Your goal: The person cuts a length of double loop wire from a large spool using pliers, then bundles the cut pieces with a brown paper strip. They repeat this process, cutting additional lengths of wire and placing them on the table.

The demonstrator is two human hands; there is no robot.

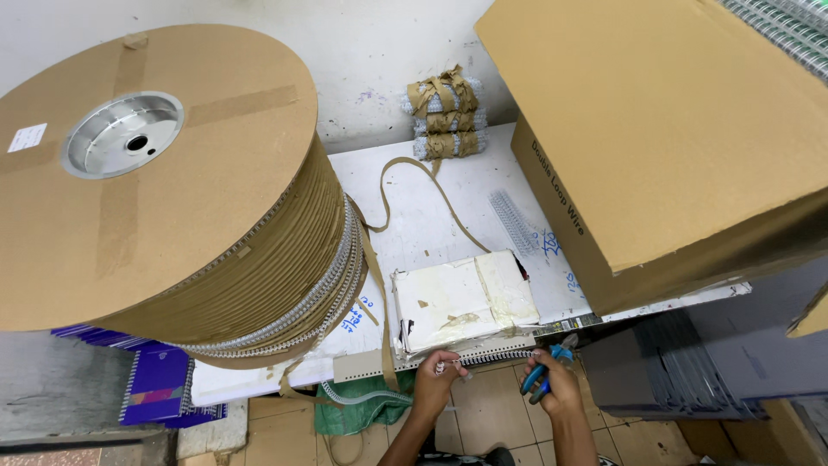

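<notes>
A strip of wire binding (496, 355) ran between the hands at the table's (448, 207) front edge. The left hand (438, 373) pinched its end; the right hand (556, 381) clenched blue-handled pliers (539, 373). Above the fingers lay a taped white pad (461, 298); beyond, a brown carton (655, 129) and a cardboard spool (164, 173) with a small white label (28, 137).

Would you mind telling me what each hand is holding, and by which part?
The right hand grips blue-handled pliers by the handles. The left hand pinches a strip of white binding wire near its left end.
</notes>
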